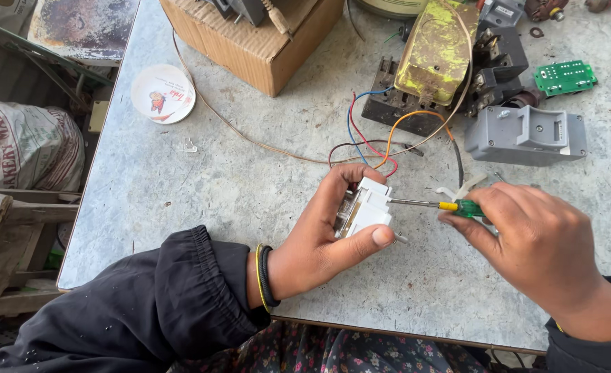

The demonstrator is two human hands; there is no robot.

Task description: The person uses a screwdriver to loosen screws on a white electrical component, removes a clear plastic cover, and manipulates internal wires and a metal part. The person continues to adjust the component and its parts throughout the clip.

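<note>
My left hand point(326, 231) grips a small white plastic switch unit point(365, 206) just above the grey tabletop point(202, 186), thumb along its lower edge. My right hand point(533, 242) holds a small screwdriver point(433, 204) with a green and yellow handle. Its metal tip touches the right side of the white unit. Coloured wires point(371, 141) run from the white unit's top to a dark component block point(405, 103) further back.
A cardboard box point(250, 41) stands at the back. Near it are a white round lid point(162, 93), a yellow-stained metal cover point(435, 52), a grey plastic housing point(525, 136), a green circuit board point(564, 77) and a thin brown cord point(250, 135). Sacks and wooden boards lie left of the table.
</note>
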